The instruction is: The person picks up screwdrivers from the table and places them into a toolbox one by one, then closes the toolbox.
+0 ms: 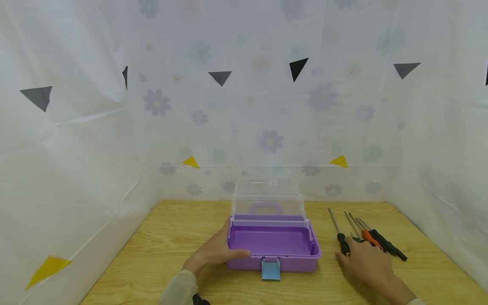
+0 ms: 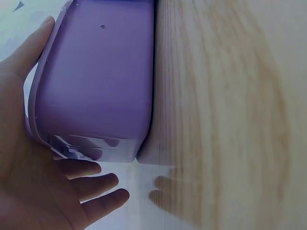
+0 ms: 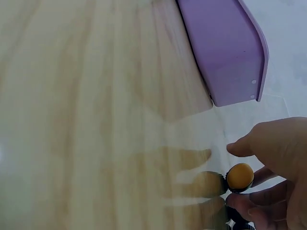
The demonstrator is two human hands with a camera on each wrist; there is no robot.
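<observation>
Purple box (image 1: 273, 245) braced by one hand, screwdrivers (image 1: 362, 237) under the other.

Left hand (image 1: 213, 254) lies flat-fingered against the box's left wall, thumb along its front, seemingly steadying it with the clear lid (image 1: 268, 199) up. Right hand (image 1: 367, 264) rests on the screwdriver handles; fingers curl about the orange-capped one (image 3: 240, 176), though whether they truly grip it I cannot tell.

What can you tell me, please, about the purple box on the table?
The purple box looks like plastic, a shallow rectangular tub with a clear lid standing open at the back; a purple handle shows through the lid. A light blue latch hangs at its front. Nothing shows inside it. It sits flat on the wooden table, and the left hand rests against its left end.
</observation>
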